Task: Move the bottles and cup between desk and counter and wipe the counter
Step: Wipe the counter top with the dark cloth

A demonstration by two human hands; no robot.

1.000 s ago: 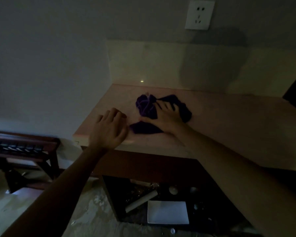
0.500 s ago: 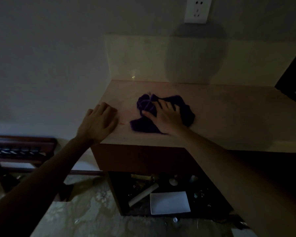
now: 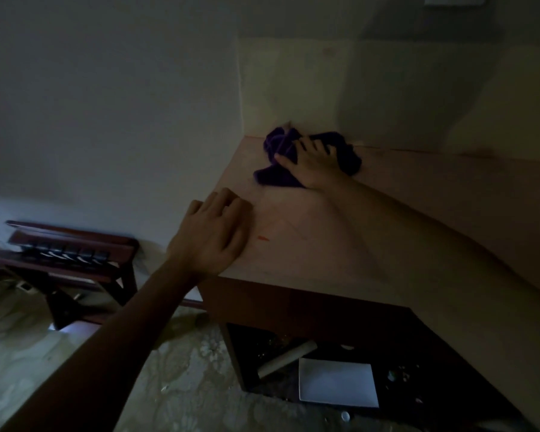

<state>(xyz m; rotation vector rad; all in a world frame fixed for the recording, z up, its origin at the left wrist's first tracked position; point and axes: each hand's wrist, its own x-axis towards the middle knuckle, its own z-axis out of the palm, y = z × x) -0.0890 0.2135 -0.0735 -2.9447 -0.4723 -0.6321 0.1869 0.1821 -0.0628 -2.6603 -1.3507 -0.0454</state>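
Observation:
In dim light, a crumpled purple cloth (image 3: 278, 148) lies on the pale counter (image 3: 418, 213), close to the back left corner by the wall. My right hand (image 3: 314, 163) presses flat on the cloth with fingers spread. My left hand (image 3: 212, 235) rests palm down on the counter's left front edge, holding nothing. No bottles or cup are in view.
A small red mark (image 3: 263, 238) sits on the counter near my left hand. Below the counter, a dark open shelf (image 3: 449, 369) holds a white tray (image 3: 337, 383) and a pale roll (image 3: 286, 358). A dark wooden rack (image 3: 69, 254) stands on the floor at left.
My right hand has pushed the cloth away from me toward the back wall corner. My left hand stays at the counter's left edge. The camera has tilted and moved closer.

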